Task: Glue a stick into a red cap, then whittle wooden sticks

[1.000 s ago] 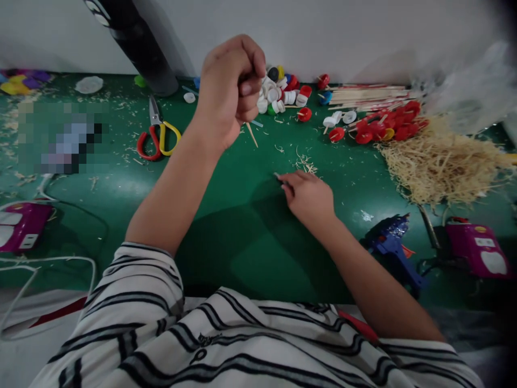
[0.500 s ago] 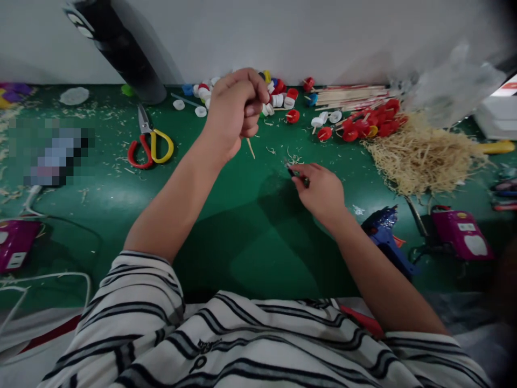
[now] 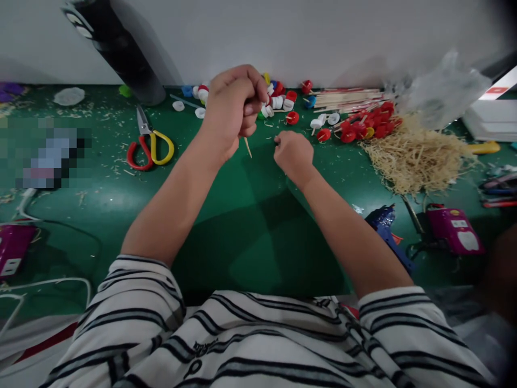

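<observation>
My left hand point(image 3: 232, 105) is raised over the middle of the table, fingers curled shut round a thin wooden stick point(image 3: 248, 147). The stick's pointed lower end sticks out beneath the palm; its upper part is hidden by the fingers. To the right and a little lower, my right hand point(image 3: 296, 156) is closed in a fist, apart from the stick. A dark end of a small slim tool point(image 3: 277, 142) shows at its fingertips, the rest covered. Behind the hands lie loose white, red and blue bottle caps point(image 3: 278, 102), and a red cap point(image 3: 292, 118) sits nearer.
Scissors point(image 3: 150, 141) lie left of my left arm, near a black bottle point(image 3: 129, 64). At the right are red caps on sticks point(image 3: 355, 128), bundled sticks point(image 3: 347, 99), a heap of wood shavings point(image 3: 416, 156), a blue glue gun point(image 3: 388, 237) and a purple power block point(image 3: 455, 229).
My right hand has moved up and left, closer to my left hand, and turned so its small dark tool is mostly hidden. The left hand stays nearly in place with the stick.
</observation>
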